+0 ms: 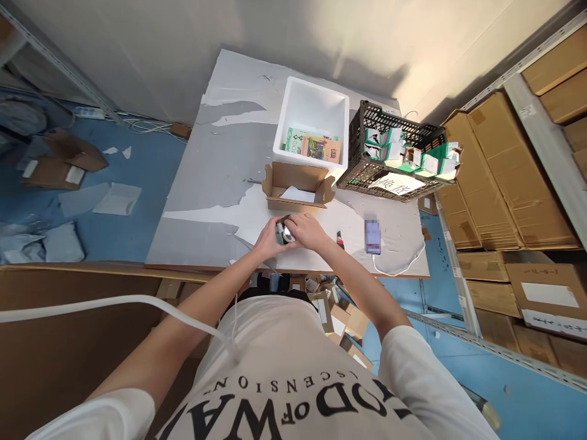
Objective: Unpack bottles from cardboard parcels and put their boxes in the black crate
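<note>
My left hand (266, 237) and my right hand (306, 230) meet over the near edge of the grey table (215, 177). Together they grip a small shiny dark and silver object (285, 233); what it is cannot be made out. Just beyond the hands sits an open brown cardboard box (297, 185) with a white sheet inside.
A white foam box (312, 116) holds colourful packets. A black plastic crate (389, 153) of green-and-white boxes stands to its right. A phone (372, 236) on a white cable and a small knife (340, 239) lie right of my hands. Shelves of flat cartons (504, 177) line the right.
</note>
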`<state>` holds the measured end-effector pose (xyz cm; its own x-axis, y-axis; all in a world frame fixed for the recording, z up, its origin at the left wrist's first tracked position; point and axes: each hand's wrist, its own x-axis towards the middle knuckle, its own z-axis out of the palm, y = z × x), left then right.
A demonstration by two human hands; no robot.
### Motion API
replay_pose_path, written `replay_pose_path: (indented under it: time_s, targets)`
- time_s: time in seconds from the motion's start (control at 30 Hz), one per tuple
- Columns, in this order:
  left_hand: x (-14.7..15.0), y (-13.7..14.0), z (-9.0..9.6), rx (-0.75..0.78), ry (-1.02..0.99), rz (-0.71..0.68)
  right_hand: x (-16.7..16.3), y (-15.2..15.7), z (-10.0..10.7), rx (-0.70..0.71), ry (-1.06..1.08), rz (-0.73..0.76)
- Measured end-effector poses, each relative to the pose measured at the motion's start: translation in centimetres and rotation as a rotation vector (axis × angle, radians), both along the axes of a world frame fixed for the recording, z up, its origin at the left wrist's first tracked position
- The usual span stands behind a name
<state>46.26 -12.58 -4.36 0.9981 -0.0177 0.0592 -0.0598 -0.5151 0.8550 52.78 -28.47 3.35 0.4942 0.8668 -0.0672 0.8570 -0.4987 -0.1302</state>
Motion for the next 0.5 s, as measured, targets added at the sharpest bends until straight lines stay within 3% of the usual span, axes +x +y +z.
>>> replay_pose_path:
  time_s: [0.23,0.4,0.5]
  targets:
    - [-0.8,0.9,-1.2,-0.138,-0.020,-0.046,-0.9,-0.9,-2.9,0.094,0.013,-0.031]
    - [-0.8,1.6,-0.7,-0.003,-0.130,-0.281,-2.0,-1.7,-4.8,0.218,0.089,-0.110]
    - [-0.5,1.5,-0.2,0.090,-0.171,-0.310,-2.8,-2.9,-5.6,0.343,0.142,-0.156]
